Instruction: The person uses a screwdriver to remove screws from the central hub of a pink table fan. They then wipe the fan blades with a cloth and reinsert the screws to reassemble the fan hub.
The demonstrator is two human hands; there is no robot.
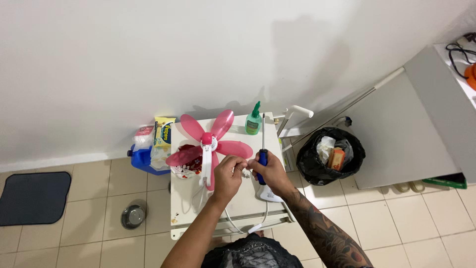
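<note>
On the small white square table (pixel 238 198), a pink plastic fan with five petal-shaped blades (pixel 208 144) lies at ten o'clock of the left hand (pixel 229 174), whose fingers pinch something too small to tell. At three o'clock of it, touching, the right hand (pixel 270 171) has its fingers clenched around a blue-handled screwdriver (pixel 262 149), its shaft pointing to twelve o'clock beside a green plastic bottle (pixel 253 120).

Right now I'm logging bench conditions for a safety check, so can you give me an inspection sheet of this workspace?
Surface: small white table against the wall.
Job's things: pink fan lying on the table; blue-handled screwdriver, tip pointing away.
Clutter: green bottle at the far edge; red-printed item under the fan.
Hands: left hand pinches something small, too small to tell; right hand grips the screwdriver.
Cables: white cord hangs off the near edge.
Surroundings: tiled floor, black bin, steel bowl, dark mat, blue jug.
</note>
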